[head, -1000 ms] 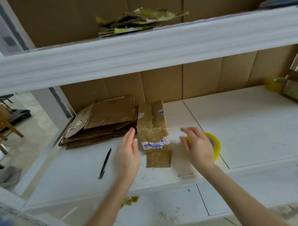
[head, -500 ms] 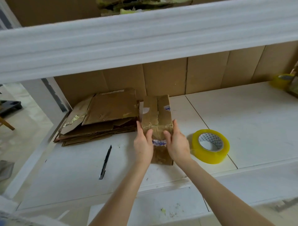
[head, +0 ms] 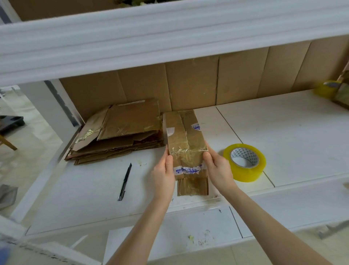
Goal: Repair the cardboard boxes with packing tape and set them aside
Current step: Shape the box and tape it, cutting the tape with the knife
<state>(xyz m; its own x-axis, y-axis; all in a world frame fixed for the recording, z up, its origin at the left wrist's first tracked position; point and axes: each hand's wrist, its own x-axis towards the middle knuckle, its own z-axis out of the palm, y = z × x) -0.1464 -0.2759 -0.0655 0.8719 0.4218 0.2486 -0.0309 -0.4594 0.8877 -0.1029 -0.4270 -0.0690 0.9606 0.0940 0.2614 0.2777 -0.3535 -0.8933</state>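
Taped brown box [head: 186, 136] upright; flattened box stack [head: 120, 132] just beside, left; yellow tape roll [head: 244, 162] flat, right.

Left of box [head: 186, 136]: flattened cardboard stack [head: 120, 136] crowded its side.
Right: tape roll [head: 244, 162] sat just beside the right hand [head: 219, 170]; open shelf [head: 292, 136] lay beyond.
Front left: knife [head: 124, 181] lay on open surface.
Overhead: white beam [head: 170, 37] limited headroom.

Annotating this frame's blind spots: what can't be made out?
Head view only:
- Box sides: covered by the left hand and right hand gripping it.
- Box label print: too small to read.
- Yellow object at far right: blurred, cut by the edge.
- Upper shelf contents: mostly hidden behind the white beam.
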